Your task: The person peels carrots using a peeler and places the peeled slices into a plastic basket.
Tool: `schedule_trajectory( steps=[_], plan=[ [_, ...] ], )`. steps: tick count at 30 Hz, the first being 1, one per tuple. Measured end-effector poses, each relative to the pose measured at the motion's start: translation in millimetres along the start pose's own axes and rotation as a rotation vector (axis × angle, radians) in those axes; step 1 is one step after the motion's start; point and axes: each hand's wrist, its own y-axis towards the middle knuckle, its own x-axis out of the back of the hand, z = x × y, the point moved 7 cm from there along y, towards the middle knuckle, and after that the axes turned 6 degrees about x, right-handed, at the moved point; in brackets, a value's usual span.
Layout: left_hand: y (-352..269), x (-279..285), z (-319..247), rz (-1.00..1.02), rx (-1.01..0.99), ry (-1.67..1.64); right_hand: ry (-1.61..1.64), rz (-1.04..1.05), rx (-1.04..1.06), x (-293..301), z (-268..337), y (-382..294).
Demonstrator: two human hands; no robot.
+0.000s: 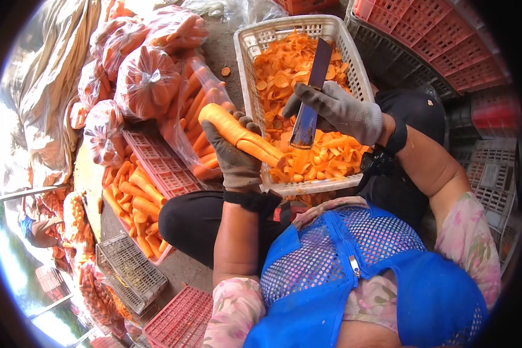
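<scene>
My left hand (237, 156), in a grey work glove with dark fingers, grips a large peeled carrot (232, 128). A lengthwise split runs along the carrot's lower half, and its narrow end points towards the crate of peelings. My right hand (343, 108), gloved alike, holds a flat metal blade tool (319, 65); one broad end reaches up and the other, soiled, points down beside the carrot. Below both hands stands a white plastic crate (248, 65) holding orange carrot peelings (282, 65) and cut pieces. The blade and the carrot are apart.
Clear plastic bags of carrots (148, 82) are piled at the upper left. A pink crate (156, 163) and peeled carrots (141, 195) lie left of my knee. Grey (130, 269) and red crates (180, 317) stand lower left; stacked crates (430, 35) are at the upper right. Another person bends at far left.
</scene>
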Motion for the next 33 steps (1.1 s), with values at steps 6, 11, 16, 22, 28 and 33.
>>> schedule_trajectory(
  steps=[6, 11, 16, 22, 28, 33],
  plan=[
    [1.2, 1.5, 7.9, 0.049, 0.033, 0.001, 0.12, 0.165, -0.143, -17.0, -5.2, -9.2],
    [-9.9, -9.2, 14.5, -0.007, 0.012, 0.124, 0.083, 0.192, -0.162, -19.4, -3.5, -9.8],
    [-18.7, -12.8, 19.3, -0.04, 0.039, 0.204, -0.05, 0.267, -0.142, -24.5, -4.5, -5.3],
    [-30.7, -17.6, 49.0, -0.011, 0.229, 0.354, -0.213, 0.332, 0.24, -36.0, -2.8, -2.4],
    [-50.4, -54.7, 77.8, 0.191, 0.33, 0.394, -0.223, 0.322, 0.15, -23.4, -3.7, 6.9],
    [-42.9, -1.6, 80.5, 0.049, 0.364, 0.468, -0.24, 0.142, 0.298, 6.6, 23.2, 23.4]
  ],
)
